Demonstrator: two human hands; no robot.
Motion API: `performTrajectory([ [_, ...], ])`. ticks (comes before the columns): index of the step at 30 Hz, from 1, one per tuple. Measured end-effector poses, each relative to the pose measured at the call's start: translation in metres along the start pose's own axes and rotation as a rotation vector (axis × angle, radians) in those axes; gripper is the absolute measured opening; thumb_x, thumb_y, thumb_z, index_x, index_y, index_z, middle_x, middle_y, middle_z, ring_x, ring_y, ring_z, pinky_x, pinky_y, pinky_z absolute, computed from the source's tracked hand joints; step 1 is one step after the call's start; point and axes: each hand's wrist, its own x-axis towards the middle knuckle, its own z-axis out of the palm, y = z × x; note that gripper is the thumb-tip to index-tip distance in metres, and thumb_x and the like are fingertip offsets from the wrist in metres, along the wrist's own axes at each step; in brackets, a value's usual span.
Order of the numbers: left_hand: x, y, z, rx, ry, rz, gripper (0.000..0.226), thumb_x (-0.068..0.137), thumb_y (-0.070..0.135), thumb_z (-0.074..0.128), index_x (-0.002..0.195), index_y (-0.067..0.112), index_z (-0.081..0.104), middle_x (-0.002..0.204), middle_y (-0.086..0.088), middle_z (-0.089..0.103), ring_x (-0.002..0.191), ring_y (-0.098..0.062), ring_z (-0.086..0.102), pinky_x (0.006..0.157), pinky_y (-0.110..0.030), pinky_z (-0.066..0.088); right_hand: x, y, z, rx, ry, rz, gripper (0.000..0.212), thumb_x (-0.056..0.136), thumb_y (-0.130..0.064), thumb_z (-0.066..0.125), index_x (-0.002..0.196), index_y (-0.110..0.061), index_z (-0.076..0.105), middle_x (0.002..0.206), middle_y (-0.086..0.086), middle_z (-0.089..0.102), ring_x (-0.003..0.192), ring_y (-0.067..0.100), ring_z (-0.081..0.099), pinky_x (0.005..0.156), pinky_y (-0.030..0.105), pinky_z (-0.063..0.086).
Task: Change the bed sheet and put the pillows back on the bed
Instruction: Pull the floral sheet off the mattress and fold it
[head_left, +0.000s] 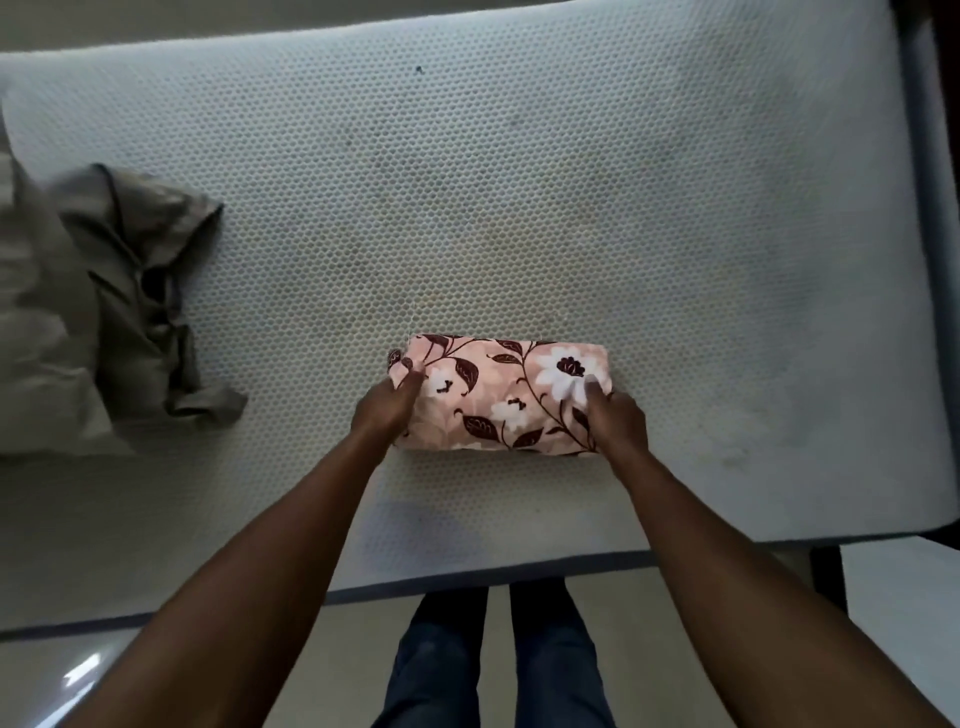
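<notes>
A folded floral bed sheet (501, 395), pink with white flowers and dark leaves, lies on the bare mattress (519, 208), towards its near edge and roughly in the middle of its width. The left grip (387, 408), a bare hand, is curled round the sheet's left end. The right grip (618, 421) clasps the right end, with its fingers over the top fold. The mattress cover has a pale honeycomb texture with faint stains. On the left part of the bed lies a crumpled grey cloth (140, 291), touching a pale pillow (31, 338) at the frame's edge. Below, the person's legs in dark jeans (498, 660) stand on a glossy floor (156, 675).
</notes>
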Motion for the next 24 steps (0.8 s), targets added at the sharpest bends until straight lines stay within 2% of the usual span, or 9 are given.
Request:
performTrajectory([
  [2, 0.004, 0.01, -0.003, 0.08, 0.077, 0.045, 0.072, 0.08, 0.067, 0.043, 0.116, 0.013, 0.072, 0.114, -0.015, 0.071, 0.106, -0.034, 0.066, 0.093, -0.043, 0.054, 0.004, -0.013, -0.001, -0.016, 0.071, -0.069, 0.054, 0.101, -0.046, 0.047, 0.117, -0.001, 0.071, 0.119, 0.026, 0.068, 0.114, 0.039, 0.062, 0.09, 0.039, 0.047],
  [5, 0.001, 0.02, -0.004, -0.072, 0.216, 0.069, 0.039, 0.088, 0.043, 0.053, 0.091, 0.01, 0.073, 0.097, -0.015, 0.072, 0.094, -0.033, 0.067, 0.081, -0.042, 0.055, 0.002, -0.024, -0.002, 0.113, 0.13, -0.147, 0.05, 0.089, -0.043, 0.046, 0.093, -0.002, 0.073, 0.094, 0.019, 0.072, 0.096, 0.034, 0.065, 0.073, 0.035, 0.042],
  [8, 0.004, -0.001, -0.003, -0.123, 0.268, 0.028, 0.042, 0.093, 0.043, 0.053, 0.082, 0.007, 0.072, 0.09, -0.015, 0.069, 0.088, -0.032, 0.065, 0.069, -0.038, 0.048, 0.003, -0.015, 0.004, 0.171, 0.096, -0.137, 0.039, 0.089, -0.036, 0.044, 0.077, -0.005, 0.064, 0.081, 0.012, 0.067, 0.085, 0.031, 0.062, 0.062, 0.034, 0.035],
  [12, 0.014, -0.021, 0.001, -0.002, 0.185, -0.059, 0.058, 0.091, 0.054, 0.047, 0.099, 0.003, 0.073, 0.104, -0.019, 0.07, 0.098, -0.035, 0.066, 0.083, -0.041, 0.055, 0.017, 0.007, 0.022, -0.033, -0.043, -0.143, 0.038, 0.094, -0.036, 0.047, 0.105, -0.007, 0.07, 0.109, 0.018, 0.071, 0.104, 0.035, 0.063, 0.077, 0.034, 0.042],
  [14, 0.017, -0.019, 0.004, 0.103, 0.195, -0.068, 0.06, 0.092, 0.053, 0.045, 0.109, 0.002, 0.071, 0.112, -0.022, 0.07, 0.104, -0.038, 0.065, 0.09, -0.043, 0.054, 0.022, 0.011, 0.025, -0.079, 0.018, -0.139, 0.034, 0.094, -0.037, 0.054, 0.107, -0.009, 0.069, 0.11, 0.017, 0.071, 0.106, 0.035, 0.064, 0.079, 0.034, 0.043],
  [16, 0.013, -0.014, 0.008, 0.271, 0.294, -0.035, 0.053, 0.096, 0.045, 0.047, 0.113, 0.0, 0.068, 0.117, -0.025, 0.067, 0.11, -0.041, 0.063, 0.094, -0.044, 0.051, 0.014, 0.007, 0.023, -0.078, 0.176, -0.112, 0.044, 0.088, -0.049, 0.056, 0.109, -0.012, 0.066, 0.112, 0.014, 0.07, 0.108, 0.035, 0.064, 0.086, 0.039, 0.047],
  [18, 0.003, -0.009, 0.012, 0.432, 0.457, 0.105, 0.045, 0.095, 0.038, 0.051, 0.117, 0.0, 0.061, 0.118, -0.025, 0.064, 0.112, -0.042, 0.059, 0.095, -0.047, 0.047, 0.003, 0.001, 0.02, -0.115, 0.39, -0.232, 0.053, 0.082, -0.052, 0.052, 0.116, -0.012, 0.061, 0.12, 0.012, 0.065, 0.113, 0.034, 0.059, 0.092, 0.043, 0.045],
  [20, -0.008, -0.005, 0.02, 0.53, 0.553, 0.348, 0.049, 0.091, 0.033, 0.052, 0.129, 0.004, 0.053, 0.127, -0.022, 0.058, 0.119, -0.041, 0.053, 0.101, -0.051, 0.041, -0.002, -0.006, 0.02, -0.198, 0.51, -0.513, 0.053, 0.086, -0.046, 0.052, 0.125, -0.01, 0.057, 0.129, 0.011, 0.058, 0.122, 0.031, 0.053, 0.097, 0.044, 0.042],
  [24, -0.01, 0.004, 0.043, 0.702, 0.405, 0.829, 0.062, 0.099, 0.038, 0.045, 0.153, 0.01, 0.034, 0.163, -0.019, 0.025, 0.153, -0.034, 0.018, 0.124, -0.053, 0.013, 0.001, -0.026, 0.04, -0.431, 0.307, -0.964, 0.059, 0.098, -0.036, 0.047, 0.151, -0.01, 0.039, 0.161, 0.011, 0.034, 0.152, 0.03, 0.024, 0.123, 0.049, 0.02],
])
